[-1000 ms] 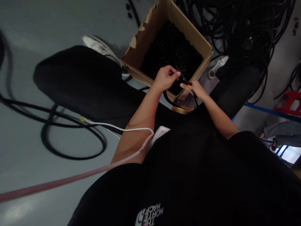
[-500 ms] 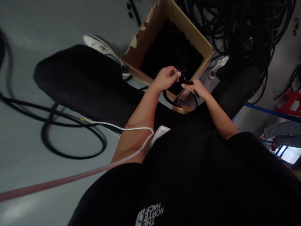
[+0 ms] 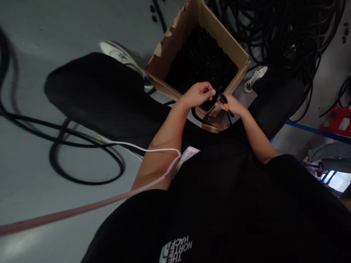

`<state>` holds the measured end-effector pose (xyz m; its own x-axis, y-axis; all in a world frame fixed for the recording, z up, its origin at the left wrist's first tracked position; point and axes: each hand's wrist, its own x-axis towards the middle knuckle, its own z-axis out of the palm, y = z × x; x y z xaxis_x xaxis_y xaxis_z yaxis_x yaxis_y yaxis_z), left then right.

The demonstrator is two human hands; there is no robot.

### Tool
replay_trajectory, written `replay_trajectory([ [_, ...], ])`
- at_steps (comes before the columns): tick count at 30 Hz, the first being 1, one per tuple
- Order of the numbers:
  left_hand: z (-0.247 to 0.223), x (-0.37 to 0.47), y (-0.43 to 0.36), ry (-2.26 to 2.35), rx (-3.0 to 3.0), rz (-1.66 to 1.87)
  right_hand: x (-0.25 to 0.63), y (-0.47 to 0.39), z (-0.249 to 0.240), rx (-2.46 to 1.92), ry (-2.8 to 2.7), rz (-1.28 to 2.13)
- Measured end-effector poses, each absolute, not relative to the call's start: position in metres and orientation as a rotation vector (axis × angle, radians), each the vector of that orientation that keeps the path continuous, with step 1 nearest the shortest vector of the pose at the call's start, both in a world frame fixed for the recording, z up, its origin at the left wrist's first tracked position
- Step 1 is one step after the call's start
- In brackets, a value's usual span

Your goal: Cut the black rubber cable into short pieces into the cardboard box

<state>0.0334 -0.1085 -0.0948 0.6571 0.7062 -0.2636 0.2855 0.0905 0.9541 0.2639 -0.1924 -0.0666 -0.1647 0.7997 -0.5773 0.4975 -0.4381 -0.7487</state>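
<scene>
Above the near corner of a cardboard box (image 3: 236,80), my two hands are close together. My right hand (image 3: 232,103) is closed around a slim black tool with an orange part (image 3: 226,106); its exact kind is too small and dark to tell. To the left of it, my left hand (image 3: 199,94) is closed in a pinch, thumb against fingers, at the far end of the dark slim shape. What sits between those fingertips I cannot make out. Many small black pieces (image 3: 203,54) fill the lower part of the box.
A large heap of black cable (image 3: 274,33) lies on the floor at the upper right. Another black cable (image 3: 85,181) loops on the left floor. A white cord (image 3: 142,149) crosses my left arm. A red plastic stool (image 3: 338,118) and a blue bar (image 3: 315,129) are at the right.
Both hands have shifted slightly down and to the right in the picture, and the black tool with the orange part has moved with the right hand. Both hands remain closed.
</scene>
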Motion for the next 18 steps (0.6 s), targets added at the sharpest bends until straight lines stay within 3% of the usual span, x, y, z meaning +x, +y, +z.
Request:
replay_trajectory([
  [18,-0.102,0.026,-0.106,0.936,1.417,0.486,0.270,-0.184,-0.068,-2.034,-1.529,1.544],
])
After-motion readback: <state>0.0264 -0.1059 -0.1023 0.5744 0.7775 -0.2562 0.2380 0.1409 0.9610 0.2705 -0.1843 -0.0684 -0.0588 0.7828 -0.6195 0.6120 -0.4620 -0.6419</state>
